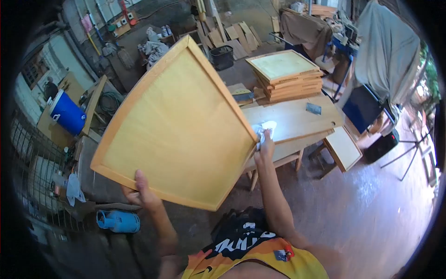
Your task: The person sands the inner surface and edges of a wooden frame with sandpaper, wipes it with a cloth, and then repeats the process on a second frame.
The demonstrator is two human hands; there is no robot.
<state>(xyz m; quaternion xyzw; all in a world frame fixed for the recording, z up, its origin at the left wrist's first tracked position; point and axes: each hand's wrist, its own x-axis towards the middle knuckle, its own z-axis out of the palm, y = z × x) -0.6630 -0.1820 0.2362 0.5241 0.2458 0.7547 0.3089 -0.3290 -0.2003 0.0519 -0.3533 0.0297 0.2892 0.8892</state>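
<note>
A large wooden frame with a pale yellow panel (pixel 172 125) is held up, tilted, in front of me. My left hand (pixel 143 191) grips its lower left edge, the thumb lying over the front of the wood and the fingers behind. At the frame's right edge, my right hand (pixel 265 146) is closed on a crumpled white cloth (pixel 265 126), which is against or right beside the wood. Behind the cloth stands a wooden worktable (pixel 292 118) with a small grey flat piece (pixel 313 109) on its top.
Similar frames (pixel 290 76) are stacked beyond the worktable. A small stool-like piece (pixel 344 148) stands at its right. To the left are a blue cooler (pixel 68 112) and a blue gas cylinder (pixel 118 222). A black basket (pixel 222 57) and leaning wood offcuts (pixel 239 39) are at the back.
</note>
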